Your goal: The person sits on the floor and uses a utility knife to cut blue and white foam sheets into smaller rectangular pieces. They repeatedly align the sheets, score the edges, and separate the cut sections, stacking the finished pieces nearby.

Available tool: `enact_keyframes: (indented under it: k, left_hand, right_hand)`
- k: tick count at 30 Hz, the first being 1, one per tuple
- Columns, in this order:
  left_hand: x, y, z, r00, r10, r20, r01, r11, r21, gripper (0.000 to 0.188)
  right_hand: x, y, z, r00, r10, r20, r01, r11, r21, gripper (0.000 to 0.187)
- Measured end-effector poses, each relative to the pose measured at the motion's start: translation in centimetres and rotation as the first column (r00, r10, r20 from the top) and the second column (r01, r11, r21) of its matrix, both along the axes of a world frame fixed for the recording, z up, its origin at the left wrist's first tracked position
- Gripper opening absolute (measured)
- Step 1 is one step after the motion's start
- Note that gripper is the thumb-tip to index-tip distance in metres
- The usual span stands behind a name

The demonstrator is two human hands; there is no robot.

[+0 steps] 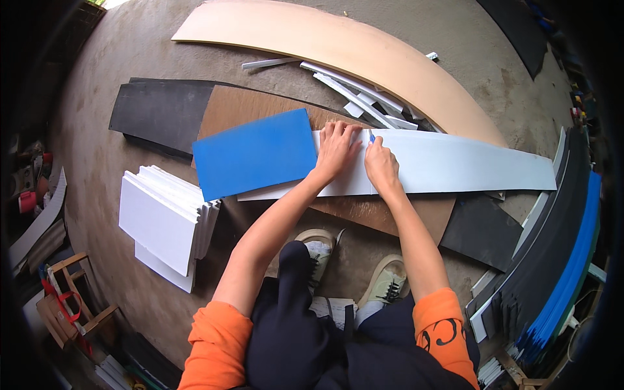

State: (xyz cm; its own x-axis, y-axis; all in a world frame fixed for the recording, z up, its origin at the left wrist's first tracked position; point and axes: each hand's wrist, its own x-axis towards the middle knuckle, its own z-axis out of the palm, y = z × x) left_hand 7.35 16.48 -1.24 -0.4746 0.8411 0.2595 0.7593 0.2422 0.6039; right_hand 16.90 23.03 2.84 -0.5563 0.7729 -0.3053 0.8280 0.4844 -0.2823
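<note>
A long white foam sheet (468,159) lies across a brown board (247,110) in front of me. My left hand (336,148) presses on the sheet, its fingers stretched to the far edge beside a blue rectangular sheet (253,156). The blue sheet rests over the white sheet's left part. My right hand (382,162) is closed round a small blue utility knife (372,137) at the sheet's far edge, just right of my left hand. Most of the knife is hidden by the fingers. A faint line runs across the white sheet below the knife.
A stack of white foam sheets (159,218) stands at left. Black boards (162,114) lie under the brown board. Beyond are white offcut strips (364,97) and a long beige sheet (325,39). Black and blue sheets (559,260) lean at right. A wooden stool (75,299) lies lower left.
</note>
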Motion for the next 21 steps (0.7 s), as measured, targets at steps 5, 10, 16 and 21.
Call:
enact_keyframes:
  k: [5, 10, 16, 21]
  left_hand:
    - [0.8, 1.9, -0.5, 0.963, 0.266, -0.049, -0.267, 0.964, -0.014, 0.018]
    - [0.9, 2.2, -0.4, 0.951, 0.306, -0.042, -0.306, 0.952, 0.017, 0.017]
    - [1.0, 2.0, -0.4, 0.954, 0.298, -0.038, -0.297, 0.954, 0.039, 0.017]
    - [1.0, 2.1, -0.8, 0.946, 0.311, -0.089, -0.304, 0.949, 0.077, 0.015]
  right_hand:
    - [-0.2, 0.3, 0.1, 1.0, 0.008, -0.025, -0.008, 1.0, -0.017, 0.025]
    - [-0.4, 0.0, 0.1, 1.0, 0.003, -0.017, -0.003, 1.0, -0.02, 0.024]
    - [-0.6, 0.2, 0.3, 1.0, 0.015, -0.023, -0.016, 0.999, -0.041, 0.026]
    - [-1.0, 1.0, -0.6, 0.998, -0.061, 0.012, 0.062, 0.986, -0.154, 0.03]
